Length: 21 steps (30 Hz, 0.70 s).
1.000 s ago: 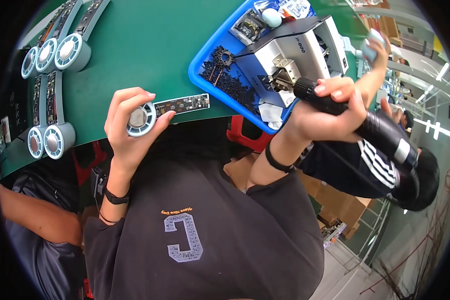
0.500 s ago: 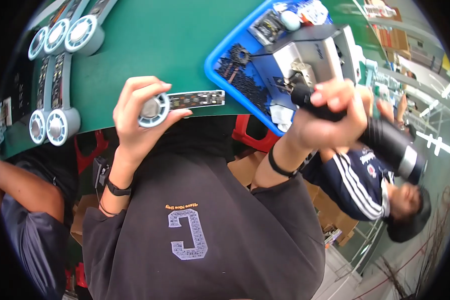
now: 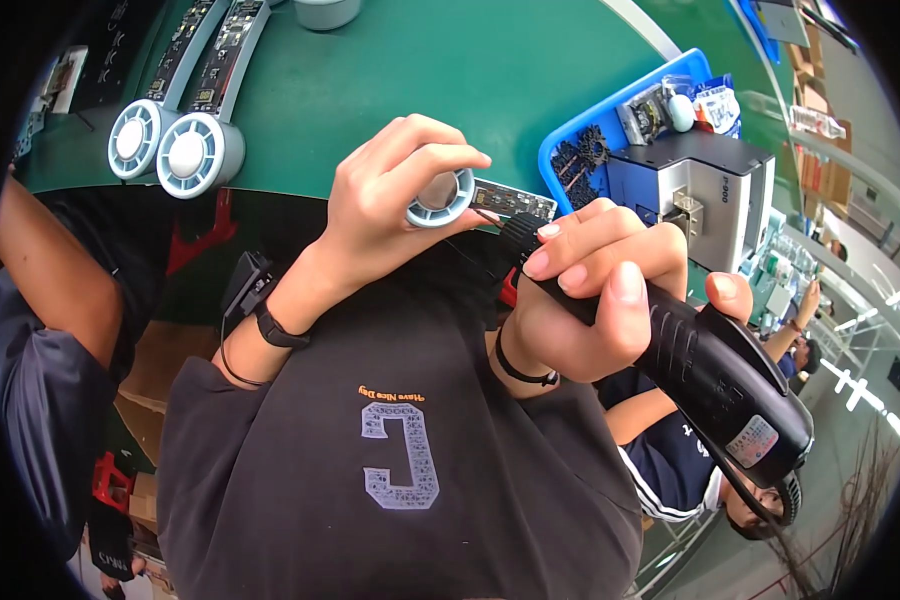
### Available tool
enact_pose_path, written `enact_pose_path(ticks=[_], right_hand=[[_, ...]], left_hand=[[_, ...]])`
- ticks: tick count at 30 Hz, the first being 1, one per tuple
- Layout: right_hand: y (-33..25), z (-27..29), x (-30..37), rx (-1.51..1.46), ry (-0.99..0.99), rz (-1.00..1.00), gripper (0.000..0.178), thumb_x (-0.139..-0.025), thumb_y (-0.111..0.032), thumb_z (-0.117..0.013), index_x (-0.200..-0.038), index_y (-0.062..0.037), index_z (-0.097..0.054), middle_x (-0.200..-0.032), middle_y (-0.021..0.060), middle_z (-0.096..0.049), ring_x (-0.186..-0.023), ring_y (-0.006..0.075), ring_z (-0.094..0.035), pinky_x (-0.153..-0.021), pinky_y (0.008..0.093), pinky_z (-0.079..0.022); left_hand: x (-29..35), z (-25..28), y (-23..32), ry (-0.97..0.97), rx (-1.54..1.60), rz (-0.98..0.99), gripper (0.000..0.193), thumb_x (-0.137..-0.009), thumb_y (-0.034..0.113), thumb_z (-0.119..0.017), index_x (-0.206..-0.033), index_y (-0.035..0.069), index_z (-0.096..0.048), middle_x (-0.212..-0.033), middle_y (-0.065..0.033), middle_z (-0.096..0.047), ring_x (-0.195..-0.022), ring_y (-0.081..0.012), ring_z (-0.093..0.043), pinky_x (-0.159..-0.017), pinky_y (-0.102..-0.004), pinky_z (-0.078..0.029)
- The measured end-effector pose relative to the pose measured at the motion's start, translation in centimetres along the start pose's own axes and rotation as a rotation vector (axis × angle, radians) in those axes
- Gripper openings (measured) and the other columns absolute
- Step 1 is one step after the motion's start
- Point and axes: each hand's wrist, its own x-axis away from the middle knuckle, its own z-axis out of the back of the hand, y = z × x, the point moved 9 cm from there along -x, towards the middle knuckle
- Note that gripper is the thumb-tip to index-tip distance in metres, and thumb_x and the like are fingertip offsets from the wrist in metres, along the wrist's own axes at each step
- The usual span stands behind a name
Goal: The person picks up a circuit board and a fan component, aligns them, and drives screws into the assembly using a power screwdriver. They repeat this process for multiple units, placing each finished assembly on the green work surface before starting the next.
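Note:
My left hand (image 3: 380, 200) is closed round the round head of a light-blue handheld device (image 3: 518, 200), whose narrow arm holds an exposed circuit board. In my right hand (image 3: 615, 300) is a black electric screwdriver (image 3: 720, 385), its cord trailing from the back end. The screwdriver's thin bit points left to the board, close to where the arm meets the round head. Whether the bit touches a screw is too small to tell.
Two similar light-blue devices (image 3: 192, 155) lie at the left of the green table (image 3: 400, 70). A blue tray (image 3: 550, 150) at the right holds black screws, bags and a grey-black box machine (image 3: 710, 185). People sit on both sides; a red stool (image 3: 205, 235) stands below the table.
The screwdriver has come left and down from beside the box machine to the device's board. My left hand still holds the device, and the whole view has shifted.

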Motion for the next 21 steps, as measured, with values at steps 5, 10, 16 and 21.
enact_pose_path(ticks=[5,10,16,21], right_hand=[[1.4,-0.5,0.5,0.052,-0.002,-0.038,0.054,-0.090,-0.007,-0.053,-0.140,-0.0156,-0.033,-0.066,0.0086,-0.049,-0.042,0.0198,-0.050,-0.047,0.0368,-0.051],[1.2,-0.9,0.5,0.091,-0.021,-0.020,0.050,-0.090,-0.007,-0.054,-0.135,-0.0166,-0.033,-0.065,0.0083,-0.049,-0.041,0.0192,-0.049,-0.047,0.0366,-0.052],[1.4,-0.7,1.3,-0.059,-0.142,0.020,0.048,-0.090,0.007,-0.060,-0.126,-0.0135,-0.036,-0.070,0.0119,-0.053,-0.048,0.0227,-0.054,-0.049,0.0380,-0.053],[1.8,-1.0,1.5,-0.157,-0.148,0.019,0.048,-0.090,0.013,-0.063,-0.124,-0.0111,-0.038,-0.073,0.0130,-0.056,-0.052,0.0238,-0.056,-0.049,0.0380,-0.052]], left_hand=[[-0.1,0.1,0.0,-0.012,-0.018,0.005,0.050,-0.064,0.018,-0.097,-0.108,0.011,-0.074,-0.101,-0.0038,-0.070,-0.087,-0.0254,-0.069,-0.070,-0.0375,-0.056],[0.0,0.0,0.0,-0.023,-0.034,0.006,0.052,-0.062,0.016,-0.097,-0.108,0.012,-0.073,-0.102,-0.0033,-0.069,-0.087,-0.0256,-0.069,-0.070,-0.0378,-0.056],[0.1,-0.1,0.0,-0.037,-0.040,0.010,0.050,-0.062,0.014,-0.096,-0.106,0.012,-0.072,-0.100,-0.0029,-0.068,-0.084,-0.0256,-0.067,-0.069,-0.0382,-0.055],[0.1,0.1,0.0,-0.034,-0.051,0.006,0.048,-0.063,0.015,-0.095,-0.105,0.012,-0.072,-0.100,-0.0031,-0.068,-0.083,-0.0258,-0.067,-0.068,-0.0379,-0.055]])
